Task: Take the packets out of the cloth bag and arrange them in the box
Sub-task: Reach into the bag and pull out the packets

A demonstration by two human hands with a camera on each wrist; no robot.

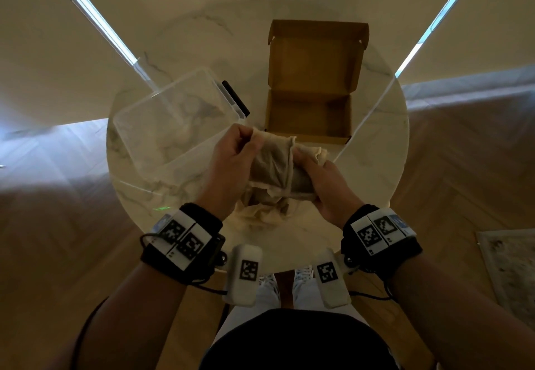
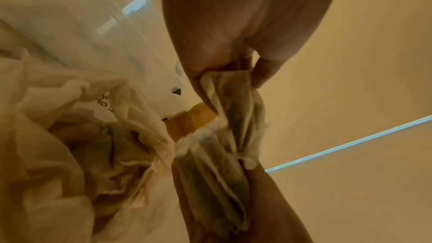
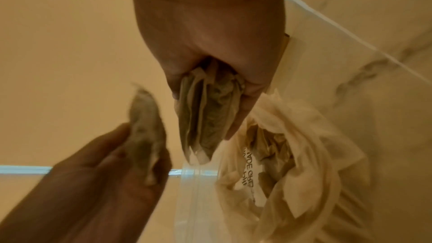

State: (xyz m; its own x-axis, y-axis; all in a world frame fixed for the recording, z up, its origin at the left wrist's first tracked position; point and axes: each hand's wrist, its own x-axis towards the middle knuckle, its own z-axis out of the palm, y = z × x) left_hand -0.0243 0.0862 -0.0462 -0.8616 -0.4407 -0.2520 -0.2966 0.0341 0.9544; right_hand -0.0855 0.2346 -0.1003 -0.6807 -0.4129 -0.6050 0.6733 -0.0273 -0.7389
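At centre frame, above the crumpled cloth bag (image 1: 262,213), a bundle of packets (image 1: 272,164) is pinched at its upper end by the left hand (image 1: 231,164) and clasped by the right hand (image 1: 321,184), probably for sorting; the box (image 1: 309,114) at upper centre holds none.

Glossy veined marble table (image 1: 376,167), matt brown cardboard box (image 1: 309,114), clear smooth plastic tub (image 1: 162,120), crumpled cream cloth bag (image 1: 260,213)
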